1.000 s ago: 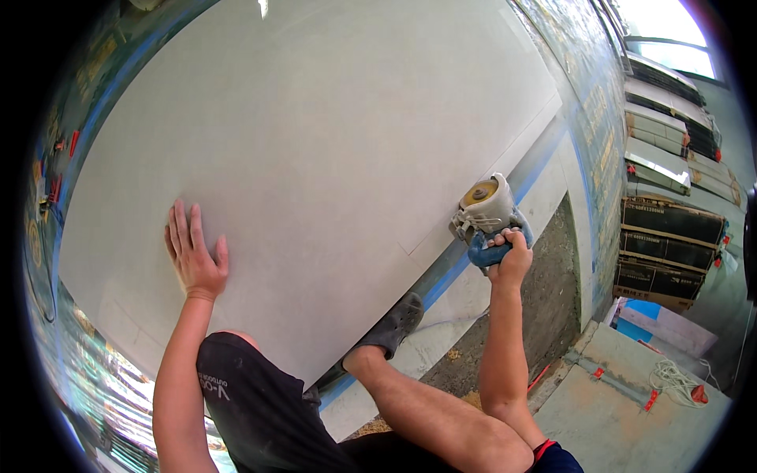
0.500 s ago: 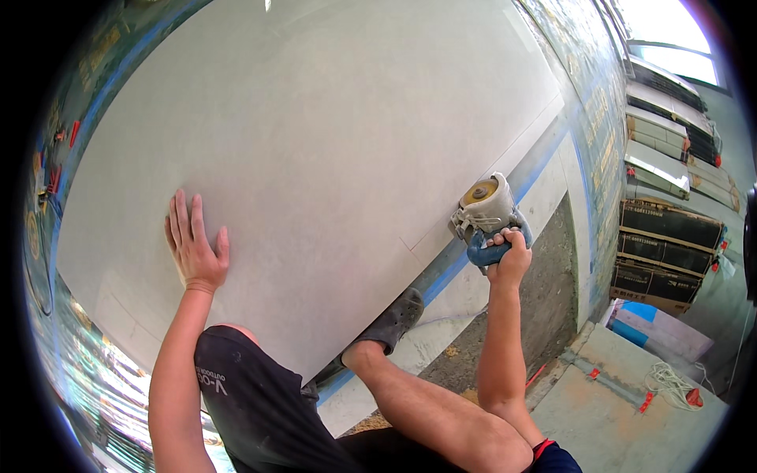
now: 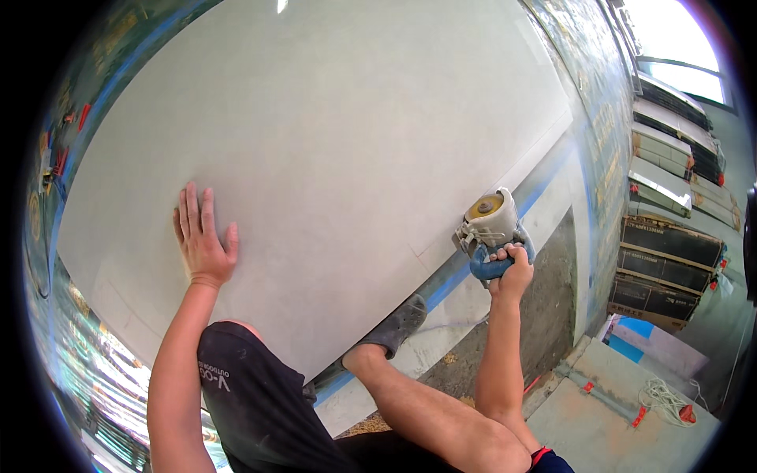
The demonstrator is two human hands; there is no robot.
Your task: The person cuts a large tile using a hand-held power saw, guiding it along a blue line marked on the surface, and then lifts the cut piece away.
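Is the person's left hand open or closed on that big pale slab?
Open: the left hand lies palm down on the pale slab, with fingers stretched out and thumb held apart.

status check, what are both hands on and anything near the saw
Left hand flat on pale slab. Right hand gripping handheld saw at slab's edge. Shoe along that same edge, nearer the body.

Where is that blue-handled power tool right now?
In the head view, the power tool is right of centre, gripped by the right hand, at the lower right edge of the pale slab.
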